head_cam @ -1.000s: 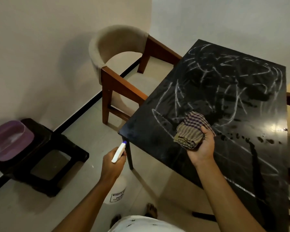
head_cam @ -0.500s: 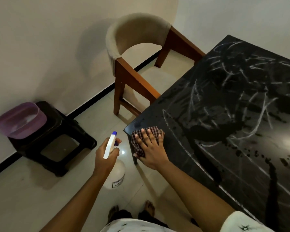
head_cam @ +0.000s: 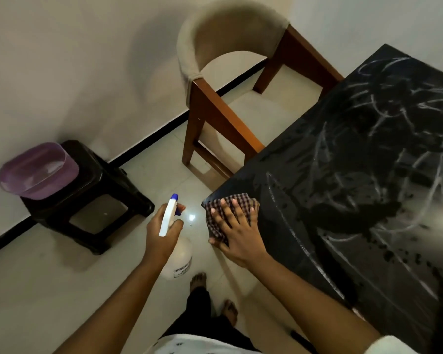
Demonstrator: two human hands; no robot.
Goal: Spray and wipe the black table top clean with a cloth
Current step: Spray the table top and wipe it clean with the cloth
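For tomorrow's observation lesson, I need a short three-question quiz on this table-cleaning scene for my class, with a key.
1. True or false: the right hand presses flat, fingers spread, on the checked cloth.
2. Where on the black table top does the cloth lie? A. at its near corner B. at its middle C. at its far edge
3. Fill in: the left hand grips a ______.
Key: 1 true; 2 A; 3 spray bottle.
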